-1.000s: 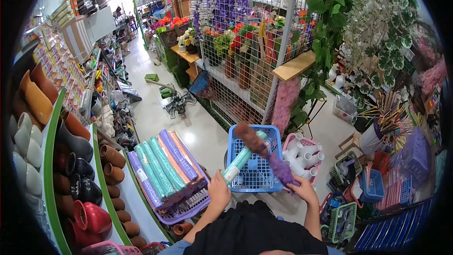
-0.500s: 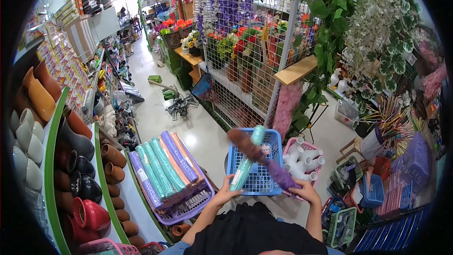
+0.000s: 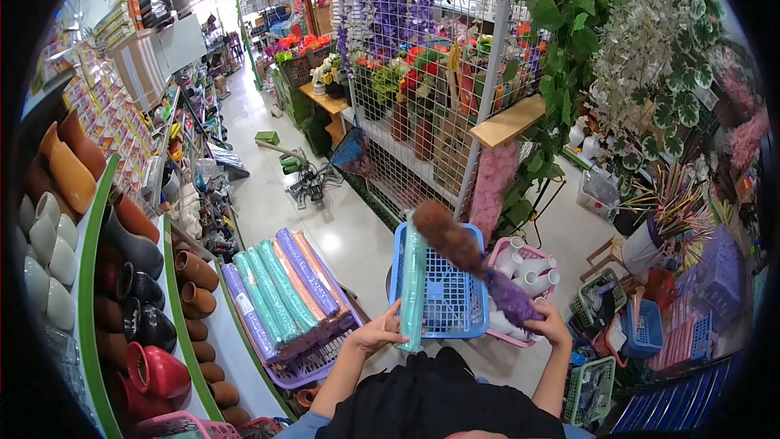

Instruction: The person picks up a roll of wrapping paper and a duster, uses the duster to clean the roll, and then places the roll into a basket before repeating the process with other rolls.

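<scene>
My left hand [image 3: 379,332] is closed round the lower end of a teal roll [image 3: 413,284] in clear plastic wrap, held nearly upright over the left side of a blue plastic basket [image 3: 463,330]. In my right hand [image 3: 552,327] is a duster [image 3: 455,237], gripped by its purple end. Its brown, fluffy head is blurred and points up and left across the basket, close to the roll. To the left, wrapped rolls [image 3: 280,293] in teal, purple and orange lie stacked on a purple basket [image 3: 325,358].
A pink basket [image 3: 554,278] with white vases stands right of the blue one. Shelves of brown, black, red and white pots [image 3: 195,270] line the left. Ahead rises a white wire rack [image 3: 422,146] with artificial flowers. More baskets [image 3: 591,386] crowd the right.
The teal roll has swung from a rightward tilt to nearly upright, and my left hand has moved slightly left. My right hand has shifted right with the duster.
</scene>
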Demonstrator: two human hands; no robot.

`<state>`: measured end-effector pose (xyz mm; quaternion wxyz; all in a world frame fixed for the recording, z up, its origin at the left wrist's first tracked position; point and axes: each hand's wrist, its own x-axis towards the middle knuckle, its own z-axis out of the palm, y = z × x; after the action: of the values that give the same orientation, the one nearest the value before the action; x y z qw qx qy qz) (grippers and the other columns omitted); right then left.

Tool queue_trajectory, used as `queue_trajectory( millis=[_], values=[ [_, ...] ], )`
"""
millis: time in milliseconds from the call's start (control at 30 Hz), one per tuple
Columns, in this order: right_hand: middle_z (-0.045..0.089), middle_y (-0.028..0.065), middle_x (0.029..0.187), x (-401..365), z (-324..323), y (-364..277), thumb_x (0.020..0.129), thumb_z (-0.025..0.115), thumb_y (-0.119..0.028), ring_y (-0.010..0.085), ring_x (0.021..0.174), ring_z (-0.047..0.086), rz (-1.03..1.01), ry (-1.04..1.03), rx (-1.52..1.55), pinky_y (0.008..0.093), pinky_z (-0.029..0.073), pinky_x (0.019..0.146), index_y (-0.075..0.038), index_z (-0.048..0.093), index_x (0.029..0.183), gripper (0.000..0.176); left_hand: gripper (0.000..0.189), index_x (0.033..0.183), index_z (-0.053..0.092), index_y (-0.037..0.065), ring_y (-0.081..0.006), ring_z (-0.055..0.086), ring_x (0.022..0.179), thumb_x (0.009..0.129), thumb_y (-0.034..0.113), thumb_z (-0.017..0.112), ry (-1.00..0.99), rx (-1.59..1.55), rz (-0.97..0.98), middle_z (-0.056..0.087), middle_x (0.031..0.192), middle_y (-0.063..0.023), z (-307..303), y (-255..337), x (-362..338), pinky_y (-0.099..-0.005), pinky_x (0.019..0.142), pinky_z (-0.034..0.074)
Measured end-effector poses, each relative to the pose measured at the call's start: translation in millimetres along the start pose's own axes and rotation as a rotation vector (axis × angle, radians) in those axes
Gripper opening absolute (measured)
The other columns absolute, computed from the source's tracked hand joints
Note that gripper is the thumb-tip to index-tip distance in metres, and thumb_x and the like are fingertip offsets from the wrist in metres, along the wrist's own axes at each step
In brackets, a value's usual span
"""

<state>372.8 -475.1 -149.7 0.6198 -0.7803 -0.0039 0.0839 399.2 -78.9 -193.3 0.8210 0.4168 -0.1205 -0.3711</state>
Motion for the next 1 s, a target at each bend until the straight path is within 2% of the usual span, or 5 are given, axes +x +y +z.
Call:
queue_trajectory(
  millis=[300, 633, 667, 833, 1000],
  values=[
    [0.06, 0.0007, 0.088, 19.3, 1.1, 27.9, 0.067, 0.07, -0.002, 0.0092, 0.078, 0.053, 0.061, -0.044, 0.08, 0.0254, 0.043, 0.075, 0.006, 0.059, 0.106, 0.041, 0.07, 0.126, 0.035, 0.015, -0.0205, 0.045, 0.068, 0.08, 0.068, 0.035, 0.037, -0.33, 0.02, 0.044, 0.086, -0.0101, 20.1, 5.8, 9.8, -0.0346, 0.063, 0.042],
    [0.062, 0.0008, 0.088, 3.5, -5.3, -7.7, 0.069, 0.069, -0.002, 0.0066, 0.072, 0.055, 0.278, -0.459, -0.094, 0.0242, 0.046, 0.064, 0.001, 0.058, 0.112, 0.045, 0.072, 0.104, 0.049, 0.007, -0.0139, 0.042, 0.05, 0.083, 0.069, 0.02, 0.492, -0.073, -0.08, 0.045, 0.071, -0.006, -31.1, -40.2, 30.3, -0.0292, 0.051, 0.039],
    [0.062, 0.0008, 0.088, 3.9, -5.4, -5.1, 0.069, 0.07, -0.002, 0.007, 0.072, 0.055, 0.278, -0.398, -0.046, 0.0245, 0.046, 0.065, 0.0, 0.057, 0.114, 0.047, 0.073, 0.11, 0.047, 0.008, -0.0119, 0.04, 0.048, 0.081, 0.071, 0.022, -0.211, -0.608, -0.109, 0.043, 0.069, -0.0051, -39.4, -51.5, 21.2, -0.0265, 0.048, 0.036],
    [0.061, -0.0004, 0.076, 13.7, -6.7, 24.4, 0.068, 0.068, -0.006, 0.0066, 0.062, 0.053, -0.025, 0.087, 0.127, 0.0205, 0.042, 0.056, -0.001, 0.063, 0.105, 0.038, 0.064, 0.116, 0.042, 0.008, -0.0109, 0.044, 0.05, 0.085, 0.063, 0.032, -0.118, -0.606, -0.045, 0.044, 0.073, -0.0053, -3.5, -25.1, 19.7, -0.0246, 0.048, 0.039],
    [0.061, 0.0004, 0.074, 4.4, -0.9, -0.3, 0.067, 0.071, -0.002, 0.0069, 0.06, 0.054, 0.083, -0.627, -0.047, 0.0218, 0.045, 0.053, -0.004, 0.061, 0.111, 0.045, 0.04, 0.118, 0.047, 0.003, -0.0268, 0.056, 0.097, 0.091, 0.032, 0.046, 0.147, -0.616, -0.112, 0.053, 0.112, -0.0159, 9.2, -14.3, 20.6, -0.0359, 0.079, 0.05]
  ],
)
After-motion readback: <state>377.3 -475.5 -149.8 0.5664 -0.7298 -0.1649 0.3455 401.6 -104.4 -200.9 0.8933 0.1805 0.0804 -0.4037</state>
